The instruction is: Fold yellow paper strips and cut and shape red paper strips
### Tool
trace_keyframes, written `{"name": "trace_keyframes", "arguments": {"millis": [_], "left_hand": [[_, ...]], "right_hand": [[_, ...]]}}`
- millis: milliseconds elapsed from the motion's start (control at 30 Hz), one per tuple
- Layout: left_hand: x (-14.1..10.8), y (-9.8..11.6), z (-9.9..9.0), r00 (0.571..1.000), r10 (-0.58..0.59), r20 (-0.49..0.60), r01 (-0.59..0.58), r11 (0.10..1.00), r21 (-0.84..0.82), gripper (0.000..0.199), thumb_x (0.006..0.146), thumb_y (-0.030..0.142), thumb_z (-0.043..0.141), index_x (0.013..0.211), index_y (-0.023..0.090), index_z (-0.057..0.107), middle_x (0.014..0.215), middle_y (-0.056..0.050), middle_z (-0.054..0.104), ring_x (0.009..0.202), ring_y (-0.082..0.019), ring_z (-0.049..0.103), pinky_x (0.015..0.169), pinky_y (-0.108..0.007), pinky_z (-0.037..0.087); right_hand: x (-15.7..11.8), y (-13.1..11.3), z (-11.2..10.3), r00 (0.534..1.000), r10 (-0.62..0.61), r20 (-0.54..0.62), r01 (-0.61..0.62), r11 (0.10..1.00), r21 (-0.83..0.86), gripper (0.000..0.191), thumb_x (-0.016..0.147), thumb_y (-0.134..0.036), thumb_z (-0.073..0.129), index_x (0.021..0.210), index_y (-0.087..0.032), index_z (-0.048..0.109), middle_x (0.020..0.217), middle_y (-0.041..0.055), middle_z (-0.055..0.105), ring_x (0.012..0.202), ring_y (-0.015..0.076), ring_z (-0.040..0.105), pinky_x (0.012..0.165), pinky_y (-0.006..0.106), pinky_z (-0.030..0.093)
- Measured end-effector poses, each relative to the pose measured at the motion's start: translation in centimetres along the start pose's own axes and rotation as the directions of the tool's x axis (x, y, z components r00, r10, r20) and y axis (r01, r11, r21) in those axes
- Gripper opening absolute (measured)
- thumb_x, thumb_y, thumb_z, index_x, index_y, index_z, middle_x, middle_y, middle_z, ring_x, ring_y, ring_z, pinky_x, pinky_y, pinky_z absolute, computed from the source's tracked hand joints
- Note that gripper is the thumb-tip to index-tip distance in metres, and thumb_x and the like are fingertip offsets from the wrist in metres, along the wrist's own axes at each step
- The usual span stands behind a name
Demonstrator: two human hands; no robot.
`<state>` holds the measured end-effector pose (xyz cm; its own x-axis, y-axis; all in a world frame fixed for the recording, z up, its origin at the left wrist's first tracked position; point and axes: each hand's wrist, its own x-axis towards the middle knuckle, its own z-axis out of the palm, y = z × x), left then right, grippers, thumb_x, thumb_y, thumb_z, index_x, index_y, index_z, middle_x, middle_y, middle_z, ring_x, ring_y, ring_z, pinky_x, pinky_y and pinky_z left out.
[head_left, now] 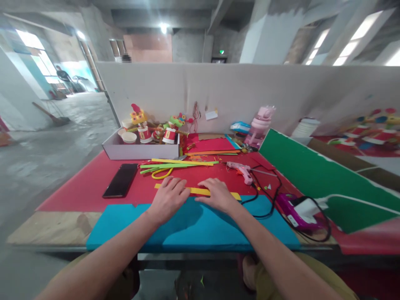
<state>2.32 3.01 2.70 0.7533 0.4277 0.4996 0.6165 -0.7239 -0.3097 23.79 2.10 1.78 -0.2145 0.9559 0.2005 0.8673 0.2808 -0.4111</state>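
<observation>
A yellow paper strip lies crosswise on the table, along the back edge of a blue sheet. My left hand rests over its left part, fingers bent and slightly apart. On its right part is my right hand, with thumb and fingers apart and the strip passing beneath. Between the hands the strip's middle shows. Just behind them lie green strips, another yellow strip and yellow-handled scissors. A pink glue gun sits right of my right hand.
A black phone lies at the left. Behind it stands a white box with paper cups and figures. At the right are a purple power strip with cables and a green panel. A pale partition runs behind.
</observation>
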Motion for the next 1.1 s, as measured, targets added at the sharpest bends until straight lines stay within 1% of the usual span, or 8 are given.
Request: {"name": "trace_keyframes", "arguments": {"millis": [100,200,267,400,533,700,900,1100], "left_hand": [[0.0,0.0,-1.2,0.989,0.05,-0.141,-0.046,0.998,0.03,0.014,0.09,0.015,0.049,0.084,0.019,0.06,0.122,-0.01,0.062,0.11,-0.025,0.056,0.098,-0.047,0.038],[-0.1,0.5,-2.0,0.978,0.062,-0.198,-0.062,0.998,0.003,0.014,0.089,0.014,0.051,0.079,0.018,0.059,0.125,-0.01,0.062,0.11,-0.024,0.058,0.1,-0.048,0.037],[-0.1,1.1,-2.1,0.974,0.065,-0.216,-0.073,0.997,-0.032,0.015,0.089,0.013,0.051,0.078,0.019,0.059,0.125,-0.009,0.062,0.108,-0.022,0.059,0.1,-0.047,0.037],[0.1,1.5,-2.0,0.981,0.054,-0.186,-0.073,0.993,-0.097,0.017,0.09,0.015,0.05,0.081,0.021,0.063,0.125,-0.005,0.063,0.105,-0.02,0.06,0.102,-0.046,0.036],[0.1,-0.8,-2.1,0.971,-0.105,-0.214,0.065,0.98,-0.187,0.018,0.091,0.019,0.051,0.09,0.025,0.068,0.119,-0.004,0.067,0.105,-0.02,0.059,0.099,-0.044,0.037],[-0.4,-3.0,-2.6,0.959,-0.157,-0.237,0.077,0.945,-0.317,0.02,0.091,0.022,0.053,0.09,0.027,0.071,0.115,-0.003,0.069,0.103,-0.018,0.058,0.091,-0.038,0.042],[-0.4,-0.6,-2.1,0.975,-0.017,-0.222,-0.066,0.93,-0.361,0.021,0.09,0.022,0.053,0.087,0.027,0.072,0.119,-0.005,0.066,0.106,-0.019,0.055,0.092,-0.039,0.042],[-0.4,-2.1,-1.7,0.968,-0.225,-0.108,0.103,0.754,-0.648,0.017,0.087,0.023,0.058,0.096,0.026,0.072,0.126,-0.008,0.061,0.111,-0.021,0.055,0.096,-0.042,0.045]], "right_hand": [[-0.7,-0.1,-1.7,0.997,0.014,0.081,-0.032,0.975,0.219,0.043,0.07,-0.046,0.075,0.103,-0.02,0.065,0.098,0.0062,0.068,0.094,0.0236,0.06,0.082,0.035,0.043],[-1.6,-1.0,-2.7,0.988,-0.06,0.145,-0.023,0.858,0.514,0.037,0.073,-0.042,0.073,0.101,-0.019,0.063,0.095,0.0024,0.068,0.087,0.019,0.062,0.075,0.028,0.046],[-2.1,-1.9,-2.8,0.987,-0.108,0.118,0.018,0.807,0.591,0.033,0.075,-0.039,0.07,0.101,-0.018,0.063,0.095,0.0022,0.068,0.088,0.0183,0.062,0.075,0.027,0.047],[-2.5,-3.2,-2.6,0.985,-0.174,-0.008,0.163,0.9,0.404,0.019,0.082,-0.025,0.06,0.1,-0.019,0.063,0.099,0.0053,0.068,0.09,0.0191,0.062,0.079,0.029,0.046],[-2.7,-2.6,-3.1,0.979,-0.188,-0.082,0.202,0.949,0.242,0.022,0.085,-0.024,0.057,0.106,-0.02,0.062,0.109,0.0094,0.066,0.099,0.0223,0.06,0.086,0.033,0.045],[-2.8,-3.0,-3.1,0.991,-0.13,0.014,0.113,0.904,0.413,0.025,0.083,-0.039,0.062,0.101,-0.021,0.062,0.096,0.0032,0.067,0.087,0.0197,0.061,0.076,0.03,0.046],[-2.4,-5.4,-0.8,0.994,-0.085,0.063,0.026,0.769,0.639,0.02,0.08,-0.03,0.062,0.097,-0.019,0.059,0.093,0.0013,0.066,0.085,0.017,0.06,0.073,0.026,0.046],[-2.7,-5.0,-1.1,0.997,-0.074,0.022,0.052,0.852,0.521,0.02,0.081,-0.034,0.062,0.096,-0.021,0.06,0.085,-0.0015,0.064,0.078,0.0155,0.056,0.068,0.025,0.04]]}}
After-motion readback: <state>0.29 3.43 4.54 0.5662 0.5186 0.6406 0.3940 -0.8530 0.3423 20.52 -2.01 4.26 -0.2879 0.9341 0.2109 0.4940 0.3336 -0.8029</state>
